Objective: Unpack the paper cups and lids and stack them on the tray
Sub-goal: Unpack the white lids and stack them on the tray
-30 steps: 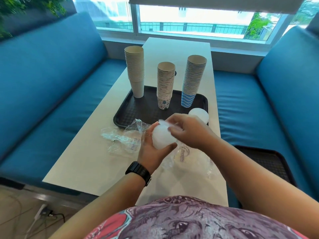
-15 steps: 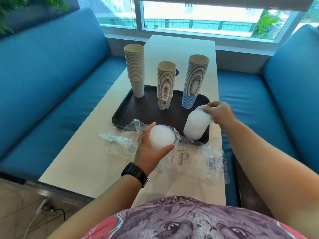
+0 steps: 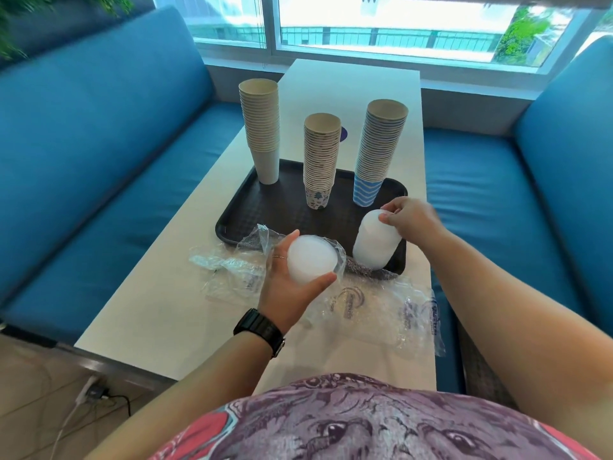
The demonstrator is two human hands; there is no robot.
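A black tray (image 3: 258, 224) lies on the white table and carries three upright stacks of paper cups: a plain cream stack (image 3: 261, 127) at the left, a patterned stack (image 3: 320, 161) in the middle, and a blue striped stack (image 3: 378, 151) at the right. On the tray's near right corner stands a stack of white lids (image 3: 374, 242). My right hand (image 3: 409, 217) pinches the top of that stack. My left hand (image 3: 290, 283) grips a second bunch of white lids (image 3: 311, 262) that is still partly inside a clear plastic sleeve.
Crumpled clear plastic wrappers (image 3: 381, 313) lie on the table (image 3: 159, 313) in front of the tray. Blue bench seats (image 3: 99, 161) run along both sides. A second dark tray (image 3: 477, 366) sits on the right bench. A window spans the far end.
My right hand left the bunch in my left hand, carried lids to the tray's near right corner and stays on top of the stack there. My left hand stayed roughly where it was.
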